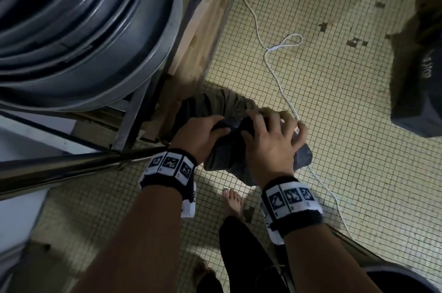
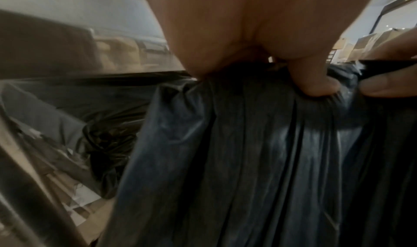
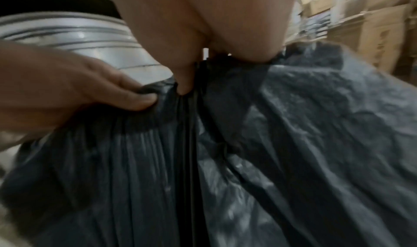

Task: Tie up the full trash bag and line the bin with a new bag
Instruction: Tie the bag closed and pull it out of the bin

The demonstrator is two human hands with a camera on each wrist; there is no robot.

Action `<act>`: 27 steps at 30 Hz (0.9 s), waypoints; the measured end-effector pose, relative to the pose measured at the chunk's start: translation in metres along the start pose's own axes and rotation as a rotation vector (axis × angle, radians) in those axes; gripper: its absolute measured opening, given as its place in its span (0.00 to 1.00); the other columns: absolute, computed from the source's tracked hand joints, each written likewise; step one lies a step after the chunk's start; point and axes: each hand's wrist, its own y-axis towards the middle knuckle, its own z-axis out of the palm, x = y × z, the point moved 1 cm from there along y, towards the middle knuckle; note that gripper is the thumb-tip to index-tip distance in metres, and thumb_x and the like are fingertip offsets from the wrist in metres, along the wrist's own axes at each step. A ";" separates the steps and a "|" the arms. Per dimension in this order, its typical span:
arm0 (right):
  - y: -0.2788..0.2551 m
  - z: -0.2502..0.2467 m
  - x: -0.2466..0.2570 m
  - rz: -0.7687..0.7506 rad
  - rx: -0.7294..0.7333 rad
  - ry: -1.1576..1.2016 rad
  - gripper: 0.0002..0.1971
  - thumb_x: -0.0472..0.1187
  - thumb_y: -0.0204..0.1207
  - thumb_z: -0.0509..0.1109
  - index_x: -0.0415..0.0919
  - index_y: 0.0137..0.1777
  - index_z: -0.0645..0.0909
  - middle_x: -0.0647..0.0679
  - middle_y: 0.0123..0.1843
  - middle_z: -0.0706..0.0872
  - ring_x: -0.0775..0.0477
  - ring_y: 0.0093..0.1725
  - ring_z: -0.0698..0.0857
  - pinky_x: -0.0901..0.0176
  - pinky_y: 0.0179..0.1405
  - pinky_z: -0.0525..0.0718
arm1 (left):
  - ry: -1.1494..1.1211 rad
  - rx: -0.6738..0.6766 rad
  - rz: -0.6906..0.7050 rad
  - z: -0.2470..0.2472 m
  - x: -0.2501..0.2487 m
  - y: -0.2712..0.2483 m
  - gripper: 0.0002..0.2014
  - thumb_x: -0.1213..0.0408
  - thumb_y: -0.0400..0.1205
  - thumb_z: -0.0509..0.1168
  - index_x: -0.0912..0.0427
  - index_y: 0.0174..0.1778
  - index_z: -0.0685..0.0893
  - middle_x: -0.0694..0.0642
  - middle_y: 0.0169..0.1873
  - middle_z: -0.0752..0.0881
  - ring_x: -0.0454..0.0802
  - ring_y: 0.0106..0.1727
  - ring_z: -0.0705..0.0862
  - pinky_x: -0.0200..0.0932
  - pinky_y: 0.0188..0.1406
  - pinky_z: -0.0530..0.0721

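A dark grey trash bag (image 1: 224,151) hangs bunched above the tiled floor, between my two hands. My left hand (image 1: 215,127) grips its gathered top from the left, thumb dug into the folds. My right hand (image 1: 275,130) curls over the plastic from the right, fingers spread. In the left wrist view my left hand (image 2: 315,83) pinches the pleated bag (image 2: 248,161), with the right hand's fingers (image 2: 388,88) beside it. From the right wrist, my right hand (image 3: 192,75) pushes its thumb into the bag (image 3: 293,134) next to the left hand (image 3: 79,90). The bag's lower part is hidden.
A big grey ribbed bin (image 1: 83,29) fills the upper left, on a metal frame (image 1: 129,120). A metal bar (image 1: 71,166) crosses at left. Another black bag (image 1: 418,92) sits at right. A white cord (image 1: 275,70) trails over the floor. My bare foot (image 1: 233,204) stands below the bag.
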 end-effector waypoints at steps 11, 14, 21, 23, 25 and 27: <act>-0.010 0.078 -0.019 -0.011 0.154 -0.029 0.39 0.61 0.80 0.64 0.63 0.86 0.46 0.47 0.89 0.44 0.39 0.87 0.46 0.32 0.81 0.46 | 0.079 0.063 -0.029 0.012 0.028 0.034 0.23 0.46 0.86 0.63 0.38 0.78 0.70 0.55 0.63 0.87 0.55 0.61 0.86 0.50 0.58 0.85; 0.000 0.090 -0.020 0.005 0.179 -0.023 0.36 0.59 0.81 0.62 0.63 0.85 0.49 0.46 0.88 0.50 0.38 0.86 0.49 0.32 0.81 0.48 | 0.307 -0.142 0.053 0.017 0.030 0.034 0.22 0.47 0.87 0.62 0.48 0.76 0.76 0.54 0.62 0.87 0.57 0.63 0.84 0.56 0.62 0.82; 0.006 0.106 -0.023 0.043 0.314 0.000 0.33 0.62 0.82 0.57 0.62 0.85 0.50 0.45 0.88 0.51 0.38 0.86 0.49 0.34 0.81 0.48 | 0.553 -0.289 0.098 0.066 0.046 0.004 0.24 0.50 0.89 0.59 0.54 0.80 0.75 0.56 0.79 0.75 0.58 0.80 0.71 0.60 0.79 0.63; 0.004 0.107 -0.022 0.039 0.353 -0.005 0.32 0.61 0.83 0.58 0.60 0.85 0.52 0.44 0.88 0.51 0.38 0.86 0.49 0.35 0.82 0.47 | 0.644 -0.168 -0.003 0.078 0.058 0.003 0.27 0.48 0.90 0.54 0.49 0.86 0.63 0.53 0.87 0.60 0.56 0.87 0.57 0.58 0.84 0.55; -0.002 0.105 -0.020 0.027 0.384 -0.011 0.32 0.59 0.84 0.58 0.59 0.85 0.51 0.44 0.89 0.48 0.39 0.87 0.46 0.37 0.83 0.44 | 0.674 -0.089 -0.036 0.083 0.068 0.001 0.30 0.47 0.90 0.52 0.46 0.88 0.54 0.52 0.89 0.51 0.55 0.89 0.49 0.57 0.85 0.50; -0.015 0.101 -0.018 0.010 0.380 -0.025 0.32 0.56 0.85 0.58 0.57 0.86 0.50 0.44 0.89 0.46 0.40 0.87 0.43 0.39 0.84 0.42 | 0.646 -0.075 -0.054 0.086 0.072 -0.004 0.30 0.47 0.90 0.53 0.45 0.89 0.52 0.52 0.89 0.50 0.55 0.89 0.48 0.57 0.86 0.50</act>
